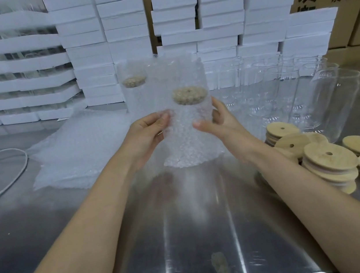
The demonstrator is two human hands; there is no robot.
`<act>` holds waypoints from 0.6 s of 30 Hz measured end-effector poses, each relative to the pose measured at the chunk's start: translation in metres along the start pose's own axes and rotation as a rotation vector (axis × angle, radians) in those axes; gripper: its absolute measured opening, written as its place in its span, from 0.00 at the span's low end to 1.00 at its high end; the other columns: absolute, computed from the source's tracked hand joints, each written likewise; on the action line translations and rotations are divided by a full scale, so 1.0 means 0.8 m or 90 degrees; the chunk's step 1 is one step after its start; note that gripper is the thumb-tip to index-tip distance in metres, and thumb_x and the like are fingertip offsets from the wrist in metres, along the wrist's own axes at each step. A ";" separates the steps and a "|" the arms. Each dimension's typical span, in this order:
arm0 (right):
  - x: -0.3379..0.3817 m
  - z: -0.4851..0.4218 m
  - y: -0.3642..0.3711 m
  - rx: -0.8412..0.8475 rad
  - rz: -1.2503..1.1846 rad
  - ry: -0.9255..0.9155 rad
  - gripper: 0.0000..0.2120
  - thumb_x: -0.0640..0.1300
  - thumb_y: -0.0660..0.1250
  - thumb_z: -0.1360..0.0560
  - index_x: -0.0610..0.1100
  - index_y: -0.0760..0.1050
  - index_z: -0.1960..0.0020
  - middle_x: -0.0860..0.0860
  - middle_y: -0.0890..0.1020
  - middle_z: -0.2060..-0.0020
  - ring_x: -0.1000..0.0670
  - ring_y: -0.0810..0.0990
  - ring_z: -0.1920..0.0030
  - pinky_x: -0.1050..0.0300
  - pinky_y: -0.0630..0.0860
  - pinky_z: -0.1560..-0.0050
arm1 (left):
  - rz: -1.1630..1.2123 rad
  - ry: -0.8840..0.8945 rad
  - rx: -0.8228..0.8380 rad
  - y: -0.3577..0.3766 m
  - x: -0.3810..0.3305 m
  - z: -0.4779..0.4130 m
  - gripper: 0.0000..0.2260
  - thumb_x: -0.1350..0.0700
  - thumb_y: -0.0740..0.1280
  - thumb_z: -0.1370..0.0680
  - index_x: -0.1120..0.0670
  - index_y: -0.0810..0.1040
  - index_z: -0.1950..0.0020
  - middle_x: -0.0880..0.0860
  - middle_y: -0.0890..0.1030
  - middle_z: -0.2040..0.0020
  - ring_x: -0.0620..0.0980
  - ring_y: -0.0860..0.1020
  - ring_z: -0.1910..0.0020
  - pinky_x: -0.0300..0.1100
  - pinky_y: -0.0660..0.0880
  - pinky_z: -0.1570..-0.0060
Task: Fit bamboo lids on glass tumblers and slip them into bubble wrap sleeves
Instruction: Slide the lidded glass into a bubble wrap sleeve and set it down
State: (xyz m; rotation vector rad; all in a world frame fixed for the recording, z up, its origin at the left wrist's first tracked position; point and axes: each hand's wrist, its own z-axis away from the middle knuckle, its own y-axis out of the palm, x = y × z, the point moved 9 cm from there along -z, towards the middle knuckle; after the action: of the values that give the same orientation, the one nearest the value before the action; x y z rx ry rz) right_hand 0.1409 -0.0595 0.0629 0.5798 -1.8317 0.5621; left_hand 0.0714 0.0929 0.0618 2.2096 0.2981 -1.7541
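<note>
Sleeved tumbler (192,123) clasped mid-body between left-hand grip (150,129) and right-hand grip (217,121): glass likely fragile, wrap slick, so squeeze gently.

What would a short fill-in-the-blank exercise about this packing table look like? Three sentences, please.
1. The left hand and right hand hold a lidded tumbler wrapped in a ____ sleeve.
2. The loose bamboo lids lie on the table on the person's ____ side.
3. Each loose lid has a round ____ in its middle.
Missing words: bubble wrap; right; hole.
</note>
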 end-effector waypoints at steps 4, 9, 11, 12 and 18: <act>0.015 0.003 -0.007 -0.080 0.056 -0.070 0.31 0.42 0.78 0.32 0.48 0.68 0.34 0.57 0.78 0.40 0.64 0.77 0.41 0.69 0.73 0.42 | 0.027 0.024 0.002 0.008 -0.007 0.002 0.14 0.58 0.59 0.18 0.64 0.76 0.38 0.49 0.84 0.50 0.41 0.82 0.54 0.32 0.77 0.51; 0.017 0.004 -0.026 -0.140 -0.015 -0.037 0.30 0.53 0.76 0.37 0.48 0.71 0.39 0.49 0.81 0.43 0.52 0.81 0.43 0.52 0.76 0.39 | -0.075 -0.100 -0.062 -0.006 0.027 -0.002 0.23 0.48 0.55 0.17 0.67 0.76 0.39 0.62 0.80 0.41 0.57 0.79 0.42 0.44 0.73 0.37; 0.017 0.004 -0.023 -0.127 -0.080 -0.038 0.33 0.52 0.76 0.38 0.43 0.72 0.37 0.45 0.81 0.42 0.47 0.81 0.42 0.45 0.75 0.35 | -0.055 -0.184 0.008 0.013 0.050 0.004 0.22 0.45 0.57 0.17 0.63 0.75 0.39 0.58 0.76 0.39 0.58 0.76 0.42 0.46 0.69 0.36; 0.018 0.004 -0.020 -0.114 -0.105 -0.044 0.35 0.52 0.77 0.39 0.41 0.72 0.36 0.44 0.81 0.42 0.46 0.81 0.41 0.44 0.74 0.35 | -0.027 -0.212 0.059 0.027 0.058 0.009 0.22 0.44 0.60 0.19 0.61 0.77 0.39 0.58 0.77 0.37 0.58 0.76 0.40 0.48 0.69 0.36; 0.025 0.002 -0.007 -0.040 -0.105 -0.081 0.32 0.52 0.76 0.40 0.46 0.72 0.39 0.46 0.82 0.44 0.46 0.81 0.41 0.47 0.76 0.37 | -0.001 -0.210 0.126 0.060 0.060 0.019 0.12 0.52 0.60 0.18 0.53 0.82 0.47 0.56 0.80 0.39 0.48 0.84 0.50 0.45 0.81 0.53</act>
State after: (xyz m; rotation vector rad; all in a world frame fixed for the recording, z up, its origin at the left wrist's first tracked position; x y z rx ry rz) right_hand 0.1377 -0.0673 0.0819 0.7304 -1.8932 0.3628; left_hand 0.0855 0.0418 0.0170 1.9924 0.0514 -2.1900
